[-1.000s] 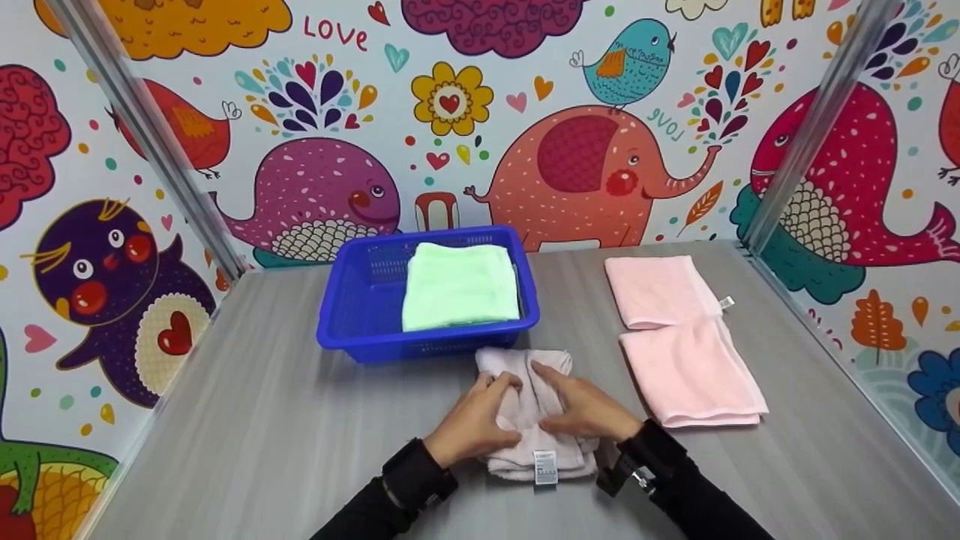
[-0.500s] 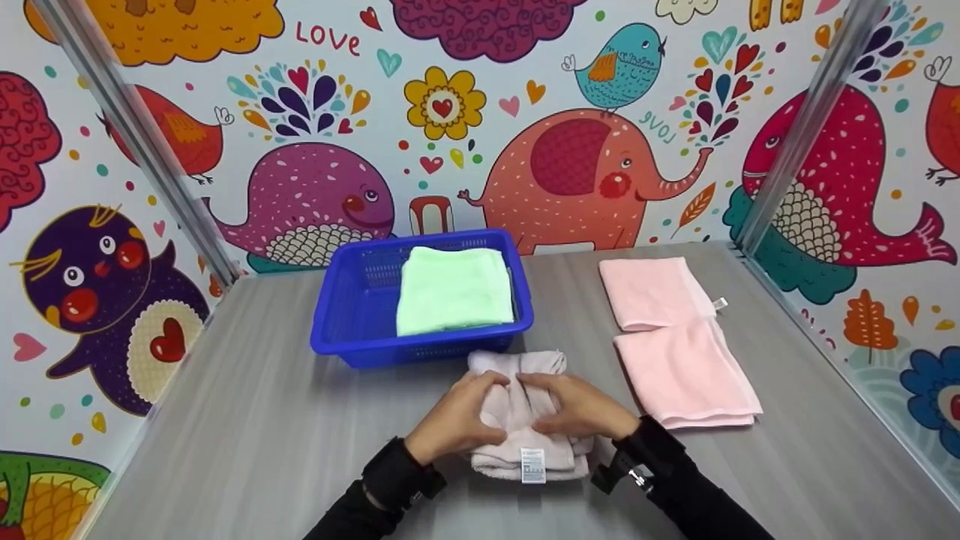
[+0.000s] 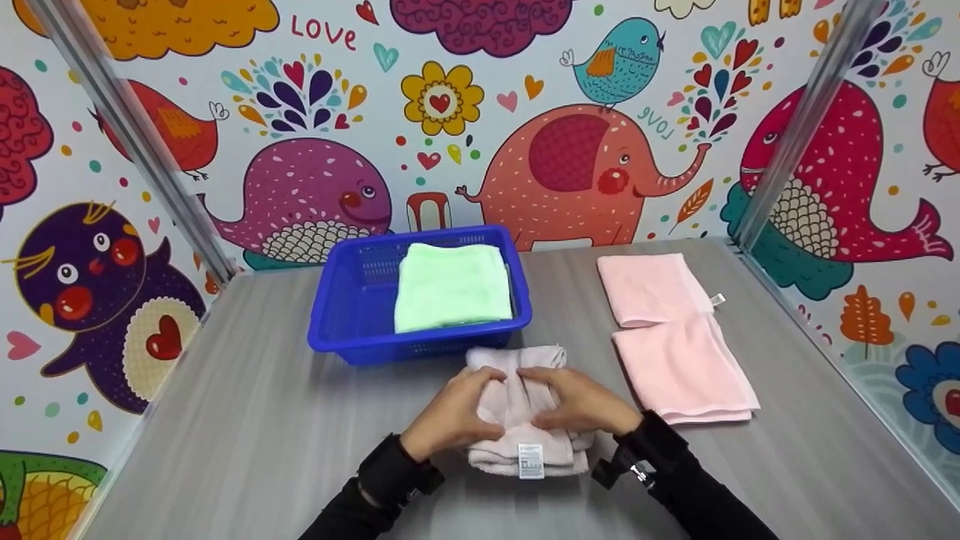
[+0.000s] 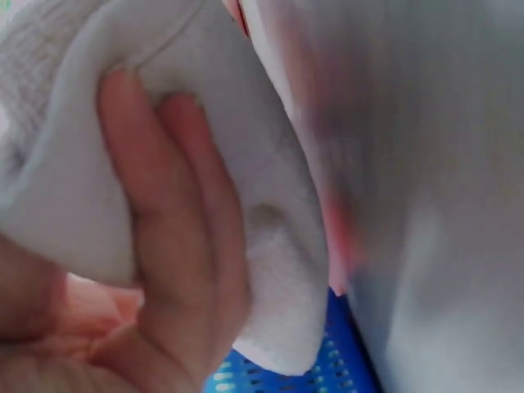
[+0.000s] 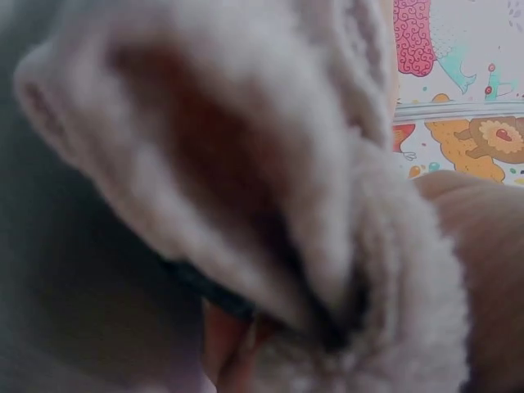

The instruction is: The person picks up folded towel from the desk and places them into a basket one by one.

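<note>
A folded pale greyish-pink towel [image 3: 516,401] with a white care label [image 3: 531,460] lies in front of the basket in the head view. My left hand [image 3: 454,411] grips its left side, and my right hand [image 3: 589,403] holds the right side. Both thumbs press on top near the middle. In the left wrist view, the fingers [image 4: 176,221] are curled against the towel's smooth face. Thick folds of the towel [image 5: 393,270] fill much of the right wrist view and hide most of the right fingers.
Behind the towel stands a blue plastic basket [image 3: 420,348] with a folded light green towel [image 3: 454,289] in its right part. Two folded pink towels, a far one [image 3: 652,289] and a nearer one [image 3: 688,367], lie at the right of the grey table [image 3: 247,420].
My fingers have drawn slightly closer together on the greyish-pink towel, bunching its middle. The whole head view has shifted a little; basket and other towels stay put.
</note>
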`<state>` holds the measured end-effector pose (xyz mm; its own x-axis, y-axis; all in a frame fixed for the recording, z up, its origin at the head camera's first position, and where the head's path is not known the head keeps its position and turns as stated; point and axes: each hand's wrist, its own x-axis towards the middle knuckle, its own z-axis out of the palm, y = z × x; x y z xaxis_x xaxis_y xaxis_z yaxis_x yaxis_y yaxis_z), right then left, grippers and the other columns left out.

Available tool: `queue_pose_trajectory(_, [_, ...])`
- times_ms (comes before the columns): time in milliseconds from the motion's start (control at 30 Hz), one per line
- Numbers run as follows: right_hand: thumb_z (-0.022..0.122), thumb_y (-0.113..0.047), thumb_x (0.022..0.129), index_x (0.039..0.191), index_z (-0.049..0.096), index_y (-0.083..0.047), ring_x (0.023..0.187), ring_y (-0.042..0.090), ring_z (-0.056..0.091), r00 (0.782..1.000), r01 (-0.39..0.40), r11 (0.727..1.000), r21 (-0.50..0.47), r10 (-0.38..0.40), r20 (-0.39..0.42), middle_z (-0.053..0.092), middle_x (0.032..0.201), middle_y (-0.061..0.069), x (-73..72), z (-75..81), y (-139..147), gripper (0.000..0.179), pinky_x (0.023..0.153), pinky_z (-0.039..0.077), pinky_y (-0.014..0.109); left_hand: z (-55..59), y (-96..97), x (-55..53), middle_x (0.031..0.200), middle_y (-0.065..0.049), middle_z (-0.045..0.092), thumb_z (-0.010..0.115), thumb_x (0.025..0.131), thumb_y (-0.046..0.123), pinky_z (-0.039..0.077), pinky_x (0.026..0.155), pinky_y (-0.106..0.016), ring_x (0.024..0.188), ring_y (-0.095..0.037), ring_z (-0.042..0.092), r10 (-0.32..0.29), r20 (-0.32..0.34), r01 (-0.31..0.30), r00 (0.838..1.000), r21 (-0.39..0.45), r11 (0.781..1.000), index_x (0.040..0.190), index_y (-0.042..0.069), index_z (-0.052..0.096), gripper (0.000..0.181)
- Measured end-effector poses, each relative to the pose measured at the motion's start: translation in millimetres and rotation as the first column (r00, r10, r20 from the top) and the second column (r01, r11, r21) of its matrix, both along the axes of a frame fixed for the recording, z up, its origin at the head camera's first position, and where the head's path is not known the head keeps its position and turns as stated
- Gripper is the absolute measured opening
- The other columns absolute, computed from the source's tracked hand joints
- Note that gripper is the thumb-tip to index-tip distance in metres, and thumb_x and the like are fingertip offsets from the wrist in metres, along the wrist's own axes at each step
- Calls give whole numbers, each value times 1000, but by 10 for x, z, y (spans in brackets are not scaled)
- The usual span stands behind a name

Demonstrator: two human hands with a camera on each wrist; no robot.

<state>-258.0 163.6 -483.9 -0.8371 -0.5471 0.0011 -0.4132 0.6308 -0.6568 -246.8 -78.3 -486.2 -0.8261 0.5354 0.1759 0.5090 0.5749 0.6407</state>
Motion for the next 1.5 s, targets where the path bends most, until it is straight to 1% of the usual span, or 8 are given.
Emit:
queue_pose_trajectory(200, [82, -10, 83, 150, 52, -1, 127, 39, 60, 1000, -11, 1000, -1, 11, -13, 59, 146, 24, 25, 109, 19, 74, 107, 47, 58, 97, -18, 17, 128, -18, 64, 87, 69, 11, 51, 100, -51, 118, -33, 60, 1, 8, -1, 1000, 15, 1000, 130, 1, 61, 67])
queue_pose_trajectory(400, [81, -14, 84, 150, 53, -3, 125, 34, 61, 997, -17, 1000, 15, 18, -71, 61, 145, 19, 73, 212, 10, 72, 104, 50, 53, 184, -54, 44, 126, -16, 64, 86, 69, 10, 51, 97, -46, 114, -29, 59, -12, -20, 13, 1000, 31, 999, 132, 2, 62, 68])
queue_pose_trajectory(533, [82, -15, 85, 150, 52, -3, 125, 35, 62, 996, -3, 1000, 17, 4, -91, 60, 145, 20, 114, 264, 3, 73, 104, 50, 55, 228, -56, 78, 125, -16, 62, 84, 70, 9, 51, 94, -43, 110, -27, 59, -10, -28, 11, 1000, 43, 999, 133, 2, 61, 67])
queue_pose_trajectory(767, [83, -16, 86, 152, 51, -5, 113, 28, 65, 989, 16, 1000, 0, -16, -144, 62, 144, 19, 178, 356, -3, 73, 94, 54, 46, 336, -76, 137, 123, -16, 60, 82, 71, 6, 52, 90, -42, 104, -25, 58, 17, -48, -14, 999, 65, 998, 135, 4, 61, 67])
queue_pose_trajectory(1033, [83, -17, 86, 151, 53, -6, 110, 29, 67, 979, 35, 999, 13, -32, -202, 64, 141, 19, 221, 378, -48, 72, 93, 55, 47, 400, -103, 145, 122, -13, 60, 82, 72, 7, 53, 89, -43, 100, -24, 58, 30, -43, -28, 999, 42, 999, 137, 6, 61, 69])
queue_pose_trajectory(1267, [83, -17, 87, 150, 53, -6, 89, 19, 63, 966, 18, 1000, -12, -20, -259, 70, 131, 18, 162, 381, -209, 70, 79, 54, 34, 501, -207, 118, 118, -10, 60, 83, 70, 5, 54, 80, -39, 93, -22, 57, 55, -113, -57, 992, -10, 998, 138, 8, 62, 72])
queue_pose_trajectory(1433, [83, -18, 88, 151, 53, -8, 81, 17, 63, 963, 13, 999, -34, -21, -270, 73, 122, 16, 43, 485, -392, 70, 69, 53, 29, 596, -346, 70, 118, -11, 62, 84, 69, 6, 54, 80, -40, 92, -22, 59, 114, -162, -115, 980, 4, 993, 138, 8, 62, 72])
queue_pose_trajectory(1500, [83, -19, 88, 151, 52, -8, 83, 17, 62, 961, 15, 999, -30, -22, -274, 72, 126, 16, -25, 539, -484, 70, 71, 54, 29, 631, -411, 40, 117, -11, 62, 85, 70, 6, 54, 79, -40, 90, -22, 59, 144, -167, -144, 975, 13, 989, 139, 8, 62, 72])
